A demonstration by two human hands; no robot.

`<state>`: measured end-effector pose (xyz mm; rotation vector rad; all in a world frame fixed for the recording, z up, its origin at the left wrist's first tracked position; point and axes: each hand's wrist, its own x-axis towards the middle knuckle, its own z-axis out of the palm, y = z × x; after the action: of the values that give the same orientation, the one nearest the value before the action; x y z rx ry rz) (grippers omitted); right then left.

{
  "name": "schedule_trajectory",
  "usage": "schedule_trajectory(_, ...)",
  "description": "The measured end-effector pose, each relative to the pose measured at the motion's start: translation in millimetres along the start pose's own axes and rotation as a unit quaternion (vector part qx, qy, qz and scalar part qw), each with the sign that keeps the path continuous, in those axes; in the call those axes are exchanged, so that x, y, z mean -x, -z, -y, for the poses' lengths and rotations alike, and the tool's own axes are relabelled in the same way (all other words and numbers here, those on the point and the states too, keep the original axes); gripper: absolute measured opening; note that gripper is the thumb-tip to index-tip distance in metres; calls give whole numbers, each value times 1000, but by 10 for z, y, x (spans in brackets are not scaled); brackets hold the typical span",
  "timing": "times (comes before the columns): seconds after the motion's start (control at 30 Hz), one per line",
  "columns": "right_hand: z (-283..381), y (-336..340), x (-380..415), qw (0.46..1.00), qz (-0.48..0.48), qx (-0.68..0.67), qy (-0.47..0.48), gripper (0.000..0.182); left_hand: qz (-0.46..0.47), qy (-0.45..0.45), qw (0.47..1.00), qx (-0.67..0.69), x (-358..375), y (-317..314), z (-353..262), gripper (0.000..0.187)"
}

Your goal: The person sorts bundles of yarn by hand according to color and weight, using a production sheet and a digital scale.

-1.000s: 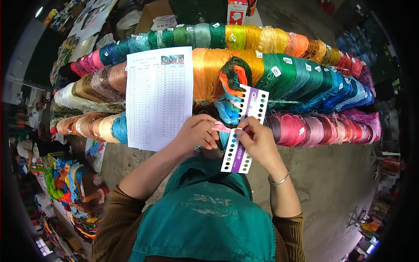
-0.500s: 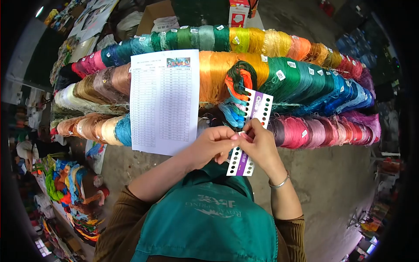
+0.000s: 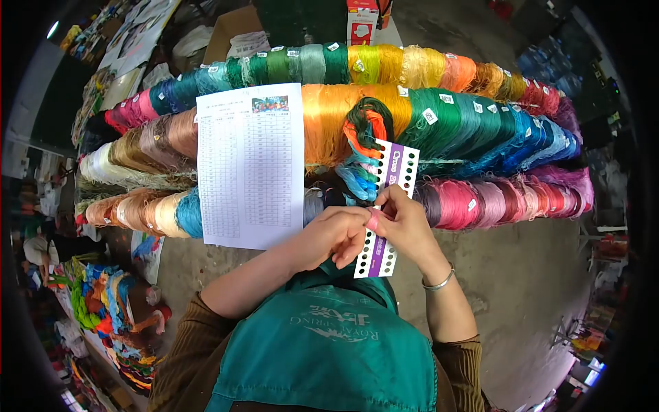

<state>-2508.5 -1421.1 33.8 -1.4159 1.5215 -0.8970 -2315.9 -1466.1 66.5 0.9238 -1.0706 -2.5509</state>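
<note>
In the head view, my right hand (image 3: 406, 223) is closed on a white-and-purple thread card (image 3: 377, 255) with round holes along both long edges. A small bit of pink thread (image 3: 375, 220) shows at its fingertips, against the card's left edge. My left hand (image 3: 334, 237) is closed beside it, its fingertips meeting the pink thread; how it grips the thread is partly hidden. Looped along the card's upper left side hang several bundles of thread (image 3: 367, 130) in dark green, orange, blue and pale pink.
Behind my hands stretch long rows of hanging thread hanks with small white labels, among them green hanks (image 3: 443, 120) and pink hanks (image 3: 456, 204). A printed list (image 3: 250, 165) hangs over them at left. More coloured thread (image 3: 110, 292) lies at lower left. A red-and-white box (image 3: 362, 24) stands behind.
My left hand's fingers have curled in and turned at the card's edge, and more pink thread shows between the hands. The rack and list appear shifted slightly left in view.
</note>
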Motion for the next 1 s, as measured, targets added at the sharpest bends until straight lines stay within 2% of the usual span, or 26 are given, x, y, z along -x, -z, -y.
schedule_trajectory(0.03, -22, -13, -9, 1000, -1, -5, -14, 32, 23, 0, 999, -42, 10, -6, -10, 34)
schedule_trajectory(0.1, -46, -28, -18, 1000, -2, -10, -26, 32, 33, 5, 999, -39, -19, 31, 10, 32)
schedule_trajectory(0.17, -63, -12, -18, 992, 11, -119, -28, 32, 14, -26, 995, -97, -77, 104, 41, 35)
schedule_trajectory(0.2, -95, 6, -25, 993, 11, -118, -28, 32, -38, -23, 993, -112, -100, 78, 25, 36)
schedule_trajectory(0.27, -159, 37, -47, 988, 53, -141, -37, 32, -81, -31, 977, -194, -176, -23, -37, 35)
schedule_trajectory(0.3, -151, 23, -56, 985, 53, -160, -27, 33, -92, -83, 958, -259, -240, 40, 94, 27)
schedule_trajectory(0.37, -142, 45, -53, 983, 60, -170, -38, 35, -131, -200, 869, -433, -315, 47, 205, 25)
schedule_trajectory(0.4, -141, 65, -49, 980, 68, -182, -50, 38, -169, -257, 773, -555, -329, 59, 225, 18)
schedule_trajectory(0.43, -97, 113, -49, 966, 86, -223, -95, 44, -169, -258, 773, -555, -340, 58, 239, 18)
schedule_trajectory(0.5, -129, 135, -58, 964, 96, -231, -89, 42, -184, -186, 729, -633, -317, -20, 175, 13)
schedule_trajectory(0.53, -139, 138, -58, 962, 105, -239, -82, 41, -184, -186, 729, -633, -327, -14, 185, 13)
schedule_trajectory(0.6, -49, 131, -57, 966, 108, -214, -100, 39, -180, -233, 760, -579, -380, 43, 257, 13)
schedule_trajectory(0.63, -15, 132, -59, 968, 111, -190, -117, 38, -90, -289, 880, -366, -475, 149, 387, 13)
schedule_trajectory(0.67, -62, 122, -63, 972, 116, -181, -97, 38, -61, -160, 974, -151, -354, 138, 241, 14)
schedule_trajectory(0.7, -44, 135, -59, 972, 115, -181, -98, 38, -27, -18, 997, 74, -163, 160, 40, 15)
schedule_trajectory(0.73, -7, 156, -55, 973, 125, -160, -106, 37, 22, -22, 988, 152, -19, 245, -48, 15)
schedule_trajectory(0.8, 47, 168, -42, 977, 126, -121, -122, 37, 55, -130, 925, 351, 331, 522, -118, 18)
schedule_trajectory(0.83, 57, 168, -33, 977, 126, -121, -122, 37, 25, -150, 854, 497, 568, 772, -155, 21)
schedule_trajectory(0.87, 65, 162, -23, 979, 118, -115, -116, 38, 13, -284, 783, 554, 756, 811, -302, 24)
schedule_trajectory(0.93, 65, 135, -7, 982, 112, -109, -107, 38, 104, -405, 811, 409, 1102, 1292, -390, 28)
schedule_trajectory(1.0, 39, 97, 3, 987, 84, -109, -88, 40, -30, -480, 789, 384, 1330, 1386, -440, 34)
